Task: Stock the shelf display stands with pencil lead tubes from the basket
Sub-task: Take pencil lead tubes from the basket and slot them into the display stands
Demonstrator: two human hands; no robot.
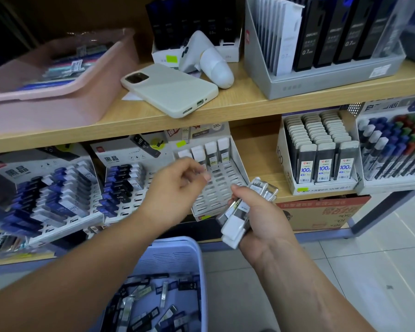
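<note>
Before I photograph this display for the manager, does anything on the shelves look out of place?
Yes: a phone in a pale case and a white handheld gadget lie loose on the upper shelf among the displays, apparently not stock.

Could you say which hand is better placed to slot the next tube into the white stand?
Probably the left hand: it hovers over the empty slots of the white stand, while the right hand grips the tube bundle.

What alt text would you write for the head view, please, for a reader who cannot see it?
A person's right hand grips a bundle of lead tubes while the left hand hovers at a mostly empty white stand on the lower shelf. A blue basket of loose tubes sits below; a phone lies on the upper shelf.
</note>
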